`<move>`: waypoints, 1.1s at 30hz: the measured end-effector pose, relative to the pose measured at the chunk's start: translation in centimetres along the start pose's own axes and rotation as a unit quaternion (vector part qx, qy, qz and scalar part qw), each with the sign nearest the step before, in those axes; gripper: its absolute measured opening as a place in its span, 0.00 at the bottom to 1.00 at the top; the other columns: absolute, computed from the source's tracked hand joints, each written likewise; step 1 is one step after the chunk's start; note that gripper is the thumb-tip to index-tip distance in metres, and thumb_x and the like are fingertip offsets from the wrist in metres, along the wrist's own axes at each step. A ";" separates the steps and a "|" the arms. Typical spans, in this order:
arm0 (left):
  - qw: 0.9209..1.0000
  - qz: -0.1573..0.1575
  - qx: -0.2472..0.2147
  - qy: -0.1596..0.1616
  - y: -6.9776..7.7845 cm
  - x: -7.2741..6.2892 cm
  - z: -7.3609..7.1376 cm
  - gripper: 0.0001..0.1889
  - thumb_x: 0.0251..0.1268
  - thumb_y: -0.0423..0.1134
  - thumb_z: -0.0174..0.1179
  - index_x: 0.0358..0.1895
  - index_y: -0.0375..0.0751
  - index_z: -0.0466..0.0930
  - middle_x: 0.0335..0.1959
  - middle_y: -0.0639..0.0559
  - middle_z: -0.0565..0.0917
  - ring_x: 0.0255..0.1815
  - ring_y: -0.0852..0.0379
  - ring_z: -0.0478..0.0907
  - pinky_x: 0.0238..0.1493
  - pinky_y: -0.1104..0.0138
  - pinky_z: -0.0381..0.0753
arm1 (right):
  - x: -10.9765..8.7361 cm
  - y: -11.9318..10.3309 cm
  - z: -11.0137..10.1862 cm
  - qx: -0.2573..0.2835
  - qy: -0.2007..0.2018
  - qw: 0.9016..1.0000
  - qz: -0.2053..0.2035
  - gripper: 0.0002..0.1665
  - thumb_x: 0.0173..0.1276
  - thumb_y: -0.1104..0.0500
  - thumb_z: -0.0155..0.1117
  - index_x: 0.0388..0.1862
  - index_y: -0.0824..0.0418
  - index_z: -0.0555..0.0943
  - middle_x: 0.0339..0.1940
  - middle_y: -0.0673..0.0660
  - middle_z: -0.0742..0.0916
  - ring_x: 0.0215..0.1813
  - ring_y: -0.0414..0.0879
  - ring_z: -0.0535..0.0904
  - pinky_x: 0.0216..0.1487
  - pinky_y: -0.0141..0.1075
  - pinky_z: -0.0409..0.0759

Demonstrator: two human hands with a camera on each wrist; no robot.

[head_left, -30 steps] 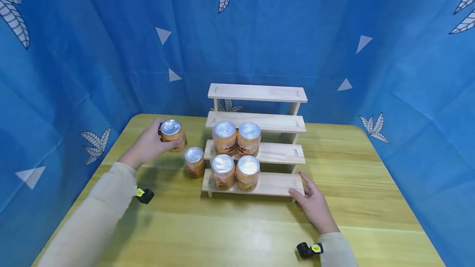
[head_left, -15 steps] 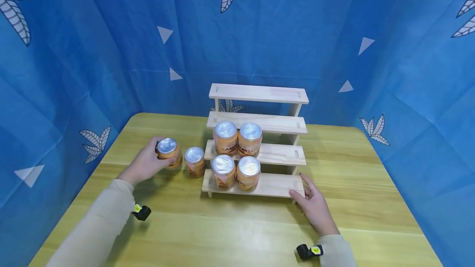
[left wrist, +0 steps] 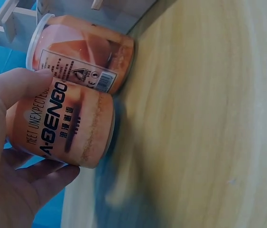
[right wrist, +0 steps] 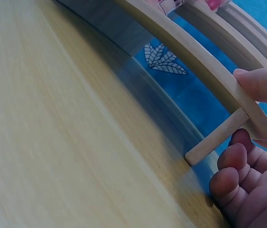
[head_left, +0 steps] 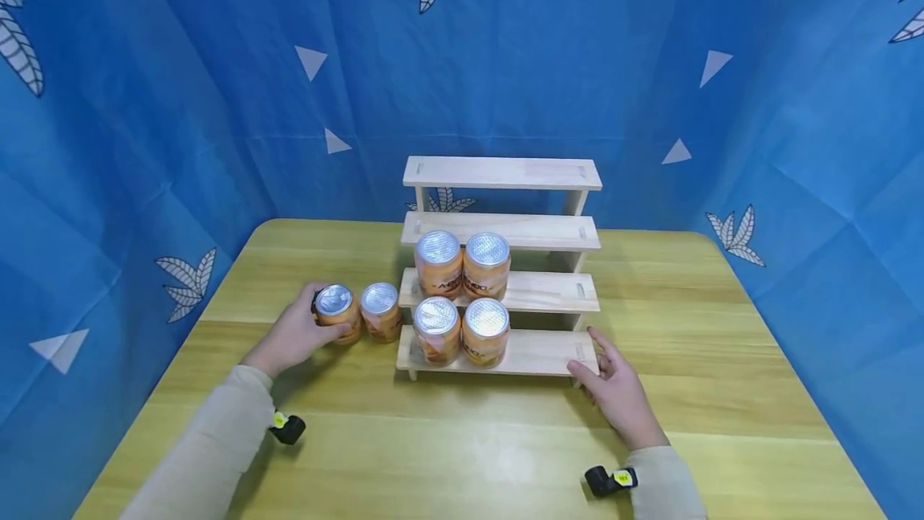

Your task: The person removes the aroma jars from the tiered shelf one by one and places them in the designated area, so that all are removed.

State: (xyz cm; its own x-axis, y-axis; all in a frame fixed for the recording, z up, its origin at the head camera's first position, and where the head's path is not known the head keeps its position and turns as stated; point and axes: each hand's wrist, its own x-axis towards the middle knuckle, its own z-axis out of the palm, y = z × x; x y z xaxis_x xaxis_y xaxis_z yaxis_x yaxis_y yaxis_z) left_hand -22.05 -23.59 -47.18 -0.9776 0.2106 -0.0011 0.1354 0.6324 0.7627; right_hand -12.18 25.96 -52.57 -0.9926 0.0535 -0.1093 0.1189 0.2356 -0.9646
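Note:
My left hand holds an orange can with a silver lid, thumb on the near side and fingers round the back. In the left wrist view, the held can shows dark "A-BENBO" lettering and is close over the table, right beside a second can that stands upright. My right hand grips the right end of the lowest tier of a pale wooden stepped shelf. In the right wrist view, the thumb lies on the board's edge while the fingers curl below, near its short leg.
Two like cans stand on the left of the lowest tier, and two more on the tier above. The top tier is bare. A blue patterned cloth hangs round the wooden table.
My left hand has brought its can nearer and lower, then rightward, up beside the standing can. The right hand has kept its grip on the shelf end.

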 end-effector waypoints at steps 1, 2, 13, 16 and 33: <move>1.000 -0.001 0.000 -0.001 0.0 0.0 0.1 0.43 0.63 0.45 0.72 0.71 0.30 0.56 0.64 0.30 0.72 0.64 0.36 0.72 0.63 0.44 0.73 | 0.0 0.0 0.0 0.001 -0.001 1.000 -0.002 0.51 0.68 0.48 0.71 0.82 0.54 0.55 0.28 0.55 0.80 0.21 0.39 0.70 0.22 0.32 0.73; 1.000 -0.002 -0.001 -0.001 0.0 0.0 0.2 0.43 0.62 0.45 0.72 0.72 0.30 0.56 0.64 0.30 0.72 0.64 0.36 0.72 0.63 0.44 0.73 | 0.0 0.0 0.0 0.004 -0.003 1.000 -0.003 0.51 0.68 0.49 0.71 0.82 0.54 0.55 0.29 0.56 0.80 0.21 0.39 0.70 0.21 0.31 0.72; 1.000 -0.003 -0.011 -0.007 -0.5 0.2 1.0 0.43 0.62 0.44 0.72 0.72 0.31 0.56 0.65 0.31 0.70 0.66 0.36 0.71 0.64 0.43 0.71 | 0.1 0.1 0.2 0.002 0.006 1.000 0.004 0.51 0.67 0.48 0.72 0.82 0.53 0.56 0.27 0.54 0.79 0.20 0.40 0.69 0.21 0.31 0.71; 1.000 -0.006 -0.018 -0.010 -0.4 0.2 1.1 0.43 0.62 0.42 0.72 0.73 0.32 0.54 0.66 0.31 0.70 0.66 0.35 0.70 0.65 0.42 0.71 | 0.0 0.0 0.2 0.008 0.006 1.000 0.006 0.51 0.67 0.50 0.72 0.82 0.53 0.56 0.28 0.55 0.79 0.20 0.40 0.70 0.21 0.31 0.71; 0.998 0.047 0.013 0.039 6.0 1.6 -2.5 0.41 0.72 0.54 0.61 0.78 0.36 0.55 0.73 0.38 0.66 0.73 0.39 0.61 0.69 0.41 0.62 | -0.1 0.0 0.1 0.001 0.003 1.000 0.005 0.52 0.67 0.47 0.72 0.82 0.53 0.56 0.27 0.55 0.77 0.21 0.40 0.69 0.22 0.32 0.71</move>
State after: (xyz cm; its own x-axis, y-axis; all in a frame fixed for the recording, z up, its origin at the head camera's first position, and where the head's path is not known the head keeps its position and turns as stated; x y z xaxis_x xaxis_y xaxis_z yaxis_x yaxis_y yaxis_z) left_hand -23.17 -21.34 -40.94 -0.9696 0.2128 0.1211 0.2310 0.6315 0.7401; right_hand -12.09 25.84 -52.60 -0.9912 0.0609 -0.1177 0.1288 0.2326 -0.9640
